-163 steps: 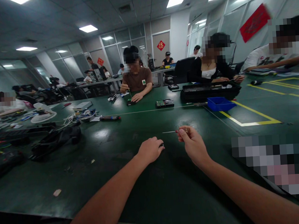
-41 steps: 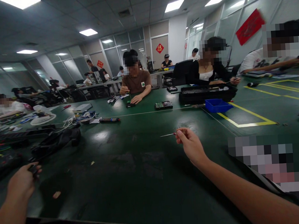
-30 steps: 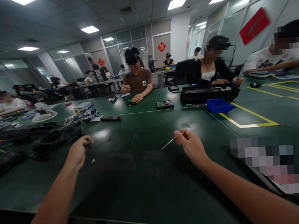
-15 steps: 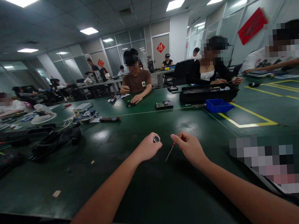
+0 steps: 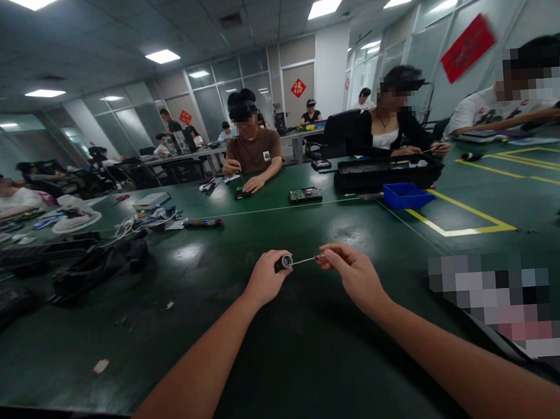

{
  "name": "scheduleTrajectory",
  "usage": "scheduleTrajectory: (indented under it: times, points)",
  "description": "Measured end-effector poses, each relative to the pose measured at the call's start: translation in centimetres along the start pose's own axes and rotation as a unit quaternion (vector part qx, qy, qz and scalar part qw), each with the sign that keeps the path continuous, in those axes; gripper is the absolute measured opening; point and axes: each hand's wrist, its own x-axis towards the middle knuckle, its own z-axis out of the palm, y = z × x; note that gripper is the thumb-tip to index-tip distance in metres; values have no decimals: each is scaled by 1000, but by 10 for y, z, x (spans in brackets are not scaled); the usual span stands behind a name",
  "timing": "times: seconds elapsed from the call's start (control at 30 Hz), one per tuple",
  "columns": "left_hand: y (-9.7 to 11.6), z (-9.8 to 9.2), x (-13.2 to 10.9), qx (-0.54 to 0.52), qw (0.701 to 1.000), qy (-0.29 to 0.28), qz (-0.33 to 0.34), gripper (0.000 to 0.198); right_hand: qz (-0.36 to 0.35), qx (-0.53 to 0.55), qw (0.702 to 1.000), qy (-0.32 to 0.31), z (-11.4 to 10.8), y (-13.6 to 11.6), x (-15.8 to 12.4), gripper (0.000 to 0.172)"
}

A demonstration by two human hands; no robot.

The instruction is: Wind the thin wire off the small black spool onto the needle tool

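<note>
Watched from my remote post, a green tabletop (image 5: 271, 368) spreads across the foreground, a long black tray (image 5: 383, 182) and a blue bin (image 5: 407, 195) toward its far right side, a circuit-board unit (image 5: 305, 195) nearer the middle. Closer in, my 2 hands work above the surface: my left hand (image 5: 264, 279) wraps its fingers around a short black cylinder (image 5: 283, 262), ringed end facing my right hand (image 5: 353, 271), whose fingers pinch narrowly on the reddish handle of a slim screwdriver (image 5: 304, 261). Its metal shaft reaches the ringed end; whether the tip sits inside or only meets the rim, I cannot tell. I judge the cylinder light, stiff and perhaps slippery, best gripped around its barrel with the ring left free. The screwdriver, lighter, should handle rigidly, though its thin shaft may flex sideways; the handle offers the surest hold.
</note>
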Motion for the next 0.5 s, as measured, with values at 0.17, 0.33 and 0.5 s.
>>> scheduleTrajectory:
  times: [0.17, 0.33, 0.5]
  points:
    - [4, 3, -2, -6, 1000, -27, 1, 31, -1, -34, 999, 15, 1, 0, 0, 30]
    - [4, 4, -2, -6, 1000, -6, 2, 33, -13, -70, 997, 27, 0, 3, 2, 33]
    - [4, 3, -2, 12, 1000, 4, 10, 33, -12, -170, 985, 26, -2, -1, 0, 37]
